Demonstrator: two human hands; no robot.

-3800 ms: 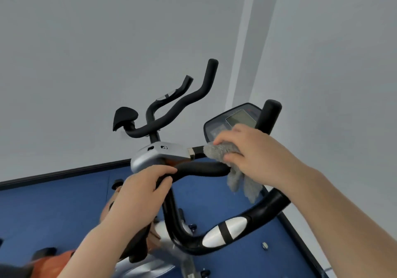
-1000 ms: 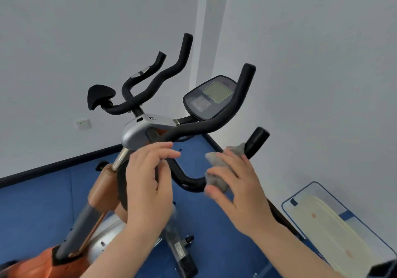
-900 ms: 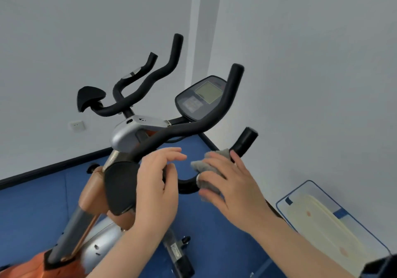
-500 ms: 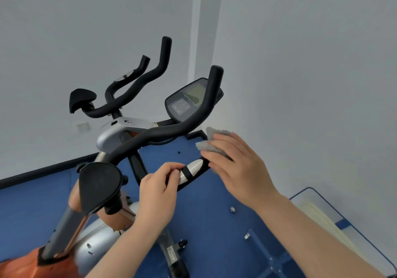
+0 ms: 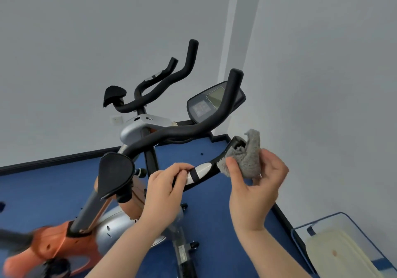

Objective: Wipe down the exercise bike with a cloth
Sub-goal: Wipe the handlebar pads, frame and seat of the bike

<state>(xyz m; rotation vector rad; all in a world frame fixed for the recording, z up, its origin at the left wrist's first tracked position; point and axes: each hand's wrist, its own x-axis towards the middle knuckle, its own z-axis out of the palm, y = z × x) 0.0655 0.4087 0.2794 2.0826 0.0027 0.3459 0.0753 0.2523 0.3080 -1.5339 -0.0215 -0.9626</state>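
Note:
The exercise bike (image 5: 141, 127) stands on a blue floor, with black curved handlebars, a silver stem cover and an orange and silver body. Its console (image 5: 206, 103) faces me at the upper right. My left hand (image 5: 165, 185) grips the near right handlebar (image 5: 206, 170) just below its silver pulse sensor. My right hand (image 5: 255, 181) holds a grey fluffy cloth (image 5: 247, 157) wrapped around the end of that same handlebar. A black elbow pad (image 5: 115, 174) sits to the left of my left hand.
White walls meet in a corner right behind the bike. A black skirting strip (image 5: 53, 161) runs along the floor. A clear-framed bin with a cream lid (image 5: 343, 252) sits at the lower right by the wall. A wall socket (image 5: 117, 119) is behind the stem.
My right hand has slid the cloth up the near handlebar to its end. My left hand keeps its grip below the silver sensor. The view has tilted down slightly.

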